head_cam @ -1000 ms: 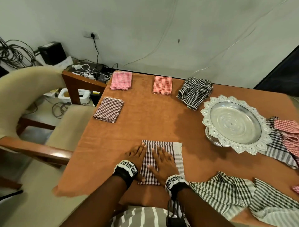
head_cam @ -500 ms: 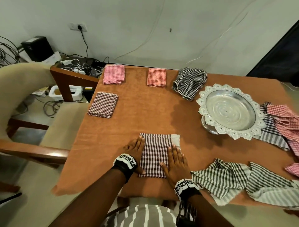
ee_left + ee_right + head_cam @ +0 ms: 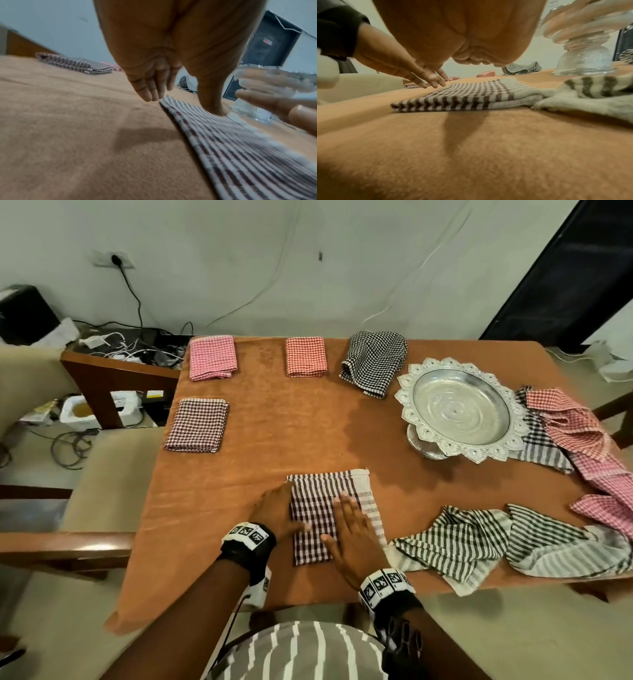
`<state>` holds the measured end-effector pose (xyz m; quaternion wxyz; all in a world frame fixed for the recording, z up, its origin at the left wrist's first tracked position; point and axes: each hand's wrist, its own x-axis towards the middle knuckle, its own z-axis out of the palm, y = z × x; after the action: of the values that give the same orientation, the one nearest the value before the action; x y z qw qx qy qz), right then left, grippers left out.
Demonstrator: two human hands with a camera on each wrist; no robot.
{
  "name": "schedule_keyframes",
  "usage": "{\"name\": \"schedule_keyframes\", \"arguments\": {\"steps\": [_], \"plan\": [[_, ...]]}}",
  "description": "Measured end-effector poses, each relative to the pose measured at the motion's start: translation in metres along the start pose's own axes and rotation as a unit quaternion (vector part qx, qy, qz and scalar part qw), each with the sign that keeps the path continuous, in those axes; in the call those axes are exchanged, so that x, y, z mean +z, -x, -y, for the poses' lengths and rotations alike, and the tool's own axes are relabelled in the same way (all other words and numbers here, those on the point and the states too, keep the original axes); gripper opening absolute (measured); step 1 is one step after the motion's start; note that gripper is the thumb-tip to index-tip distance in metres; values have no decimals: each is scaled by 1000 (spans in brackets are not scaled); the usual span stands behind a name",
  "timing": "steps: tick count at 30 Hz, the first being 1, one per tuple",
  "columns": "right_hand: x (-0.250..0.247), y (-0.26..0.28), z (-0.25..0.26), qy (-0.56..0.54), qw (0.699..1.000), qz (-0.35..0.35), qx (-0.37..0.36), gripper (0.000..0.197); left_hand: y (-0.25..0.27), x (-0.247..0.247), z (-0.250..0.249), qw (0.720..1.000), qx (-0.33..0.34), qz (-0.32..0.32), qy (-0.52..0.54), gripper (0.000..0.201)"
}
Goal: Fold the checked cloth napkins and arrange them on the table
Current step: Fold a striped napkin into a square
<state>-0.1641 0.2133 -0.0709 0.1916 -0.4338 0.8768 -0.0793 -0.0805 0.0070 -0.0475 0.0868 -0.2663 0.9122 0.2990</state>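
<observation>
Step in hand, I'd judge: flattening the last fold of the maroon-and-white checked cloth napkin (image 3: pixel 320 517), lower centre of the head view, on the orange-covered counter (image 3: pixel 274 440) near its front edge. Next move prob. calls for a lift w/ both hands and a place in line w/ the finished ones, keeping layers from sliding apart.

Napkin looks like a neat folded rectangle, several layers thick in the right wrist view, w/ a pale border strip along its right side.

Left hand (image 3: pixel 274 510): grip not closed, fingers straight, lying along the napkin's left edge, thumb on the cloth; holds nothing. Right hand (image 3: pixel 352 529): fingers flat and spread on the napkin's right half, pressing, nothing grasped.

Outward: dark-red checked folded napkin (image 3: pixel 197 426) mid left; pink checked folded napkin (image 3: pixel 212 357) and orange checked folded napkin (image 3: pixel 305 357) upper centre; black-and-white checked napkin (image 3: pixel 375 361), loosely folded, beside them. Unfolded grey-striped cloths (image 3: pixel 496 539) lower right, touching the napkin's near right corner. Ornate silver pedestal tray (image 3: pixel 460 409) at right, pink checked loose cloths (image 3: pixel 589 440) beyond it.
</observation>
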Motion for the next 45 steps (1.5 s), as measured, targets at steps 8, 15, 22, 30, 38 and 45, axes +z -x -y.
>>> {"name": "schedule_keyframes", "arguments": {"steps": [8, 15, 22, 30, 38, 45], "plan": [[12, -1, 18, -54, 997, 59, 17, 93, -1, 19, -8, 984, -164, -6, 73, 38], [3, -2, 33, -290, 956, -22, 45, 56, 12, 2, -3, 969, -158, -45, 184, 24], [-6, -11, 48, -492, 866, 6, 89, 78, 34, -19, 28, 949, -80, -92, 289, 34], [-22, -13, 27, -640, 758, -19, 125, 30, 26, -2, -47, 971, 132, 18, 199, 84], [-4, -10, -14, -392, 889, -35, 235, 20, 7, 25, -21, 988, -90, -64, 111, 49], [-17, -6, -6, -237, 948, 5, 212, 23, -6, 46, -26, 986, -137, -33, 93, 69]]}}
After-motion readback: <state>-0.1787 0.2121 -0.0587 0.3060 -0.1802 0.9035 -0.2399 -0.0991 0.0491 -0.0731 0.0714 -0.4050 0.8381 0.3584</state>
